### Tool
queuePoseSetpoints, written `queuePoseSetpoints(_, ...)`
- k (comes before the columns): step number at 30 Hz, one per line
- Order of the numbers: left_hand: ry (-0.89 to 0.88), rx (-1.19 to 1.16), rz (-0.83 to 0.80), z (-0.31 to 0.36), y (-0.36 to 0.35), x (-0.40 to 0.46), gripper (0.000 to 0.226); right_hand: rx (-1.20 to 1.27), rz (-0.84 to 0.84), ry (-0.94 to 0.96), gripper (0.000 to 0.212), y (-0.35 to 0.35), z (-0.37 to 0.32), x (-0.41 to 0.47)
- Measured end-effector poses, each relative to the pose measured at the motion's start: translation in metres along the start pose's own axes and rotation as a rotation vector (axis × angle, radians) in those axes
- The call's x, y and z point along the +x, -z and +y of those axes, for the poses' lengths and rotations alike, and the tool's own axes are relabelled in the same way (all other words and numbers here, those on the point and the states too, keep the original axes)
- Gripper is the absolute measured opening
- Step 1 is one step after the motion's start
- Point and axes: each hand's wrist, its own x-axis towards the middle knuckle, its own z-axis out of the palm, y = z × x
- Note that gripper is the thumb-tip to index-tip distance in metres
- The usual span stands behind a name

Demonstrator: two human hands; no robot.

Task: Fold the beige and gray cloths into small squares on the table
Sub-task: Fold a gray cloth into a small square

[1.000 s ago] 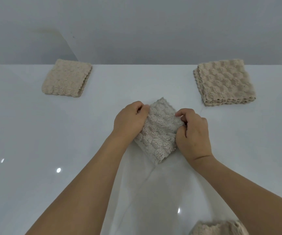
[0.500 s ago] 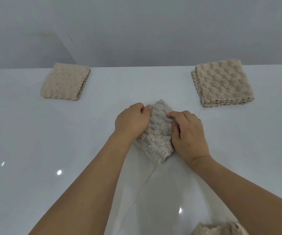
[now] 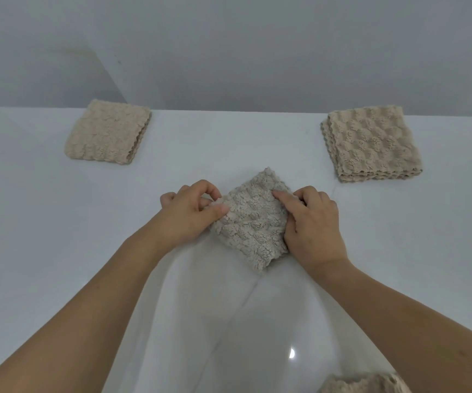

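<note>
A white desk (image 3: 45, 222) carries a stack of beige cloths (image 3: 372, 144) near its far right corner and a folded beige cloth (image 3: 107, 133) far left. Mid-desk, a gray cloth (image 3: 253, 219) lies folded, the left hand (image 3: 190, 212) pinching its left edge, the right hand (image 3: 311, 222) pressing its right side with fingers loosely bent. Another cloth (image 3: 362, 383) peeks over the near edge.

Right hand (image 3: 312, 225) shifted off the folded cloth (image 3: 253, 219) centre to its right edge, left hand (image 3: 192, 212) thumb now laid on top
</note>
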Motion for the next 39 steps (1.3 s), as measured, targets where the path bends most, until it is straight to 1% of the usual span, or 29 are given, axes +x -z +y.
queuePoseSetpoints(3, -0.037, 0.101, 0.097, 0.004, -0.004, 0.004, 0.02, -0.01, -0.002, 0.004, 0.052, -0.001, 0.002, 0.0)
queuePoseSetpoints(6, -0.039, 0.186, 0.211, 0.006, -0.007, 0.006, 0.018, 0.033, -0.013, 0.031, 0.051, -0.001, 0.002, 0.0)
queuePoseSetpoints(9, 0.002, 0.139, 0.333, 0.011, -0.018, -0.003, 0.021, 0.082, -0.032, 0.051, 0.056, 0.002, 0.001, 0.0)
queuePoseSetpoints(10, -0.02, 0.121, 0.392, 0.012, -0.024, -0.01, 0.021, 0.089, -0.03, 0.051, 0.056, 0.002, 0.001, 0.0)
queuePoseSetpoints(12, -0.158, 0.174, 0.521, 0.016, -0.036, -0.028, 0.02, 0.094, -0.028, 0.046, 0.055, 0.001, 0.002, -0.001)
queuePoseSetpoints(13, -0.233, 0.197, 0.553, 0.017, -0.041, -0.038, 0.021, 0.094, -0.028, 0.043, 0.054, 0.0, 0.002, 0.0)
queuePoseSetpoints(14, -0.285, 0.205, 0.547, 0.019, -0.046, -0.047, 0.022, 0.094, -0.03, 0.039, 0.052, -0.001, 0.002, 0.0)
queuePoseSetpoints(15, -0.316, 0.218, 0.506, 0.021, -0.051, -0.055, 0.026, 0.093, -0.032, 0.035, 0.051, -0.001, 0.003, 0.0)
queuePoseSetpoints(17, -0.347, 0.297, 0.427, 0.023, -0.061, -0.066, 0.039, 0.092, -0.032, 0.029, 0.049, -0.002, 0.003, 0.0)
queuePoseSetpoints(19, -0.362, 0.379, 0.411, 0.024, -0.072, -0.071, 0.049, 0.088, -0.033, 0.031, 0.049, -0.002, 0.002, 0.0)
queuePoseSetpoints(20, -0.364, 0.408, 0.419, 0.024, -0.075, -0.071, 0.051, 0.089, -0.036, 0.034, 0.049, -0.002, 0.002, 0.0)
queuePoseSetpoints(24, -0.376, 0.472, 0.548, 0.024, -0.08, -0.068, 0.031, 0.09, -0.035, 0.047, 0.049, -0.001, 0.003, 0.002)
queuePoseSetpoints(26, -0.399, 0.525, 0.573, 0.023, -0.083, -0.069, 0.03, 0.082, -0.034, 0.049, 0.05, -0.002, 0.004, 0.002)
queuePoseSetpoints(28, -0.397, 0.559, 0.533, 0.023, -0.085, -0.071, 0.034, 0.076, -0.027, 0.053, 0.051, -0.002, 0.003, 0.001)
queuePoseSetpoints(32, -0.275, 0.565, 0.367, 0.023, -0.078, -0.07, 0.035, 0.06, -0.019, 0.058, 0.053, 0.0, 0.002, 0.001)
queuePoseSetpoints(36, -0.226, 0.562, 0.278, 0.022, -0.07, -0.069, 0.043, 0.044, 0.003, 0.058, 0.054, 0.001, 0.002, -0.001)
queuePoseSetpoints(39, -0.203, 0.564, 0.219, 0.021, -0.069, -0.067, 0.048, 0.101, 0.008, 0.067, 0.055, 0.002, 0.0, -0.001)
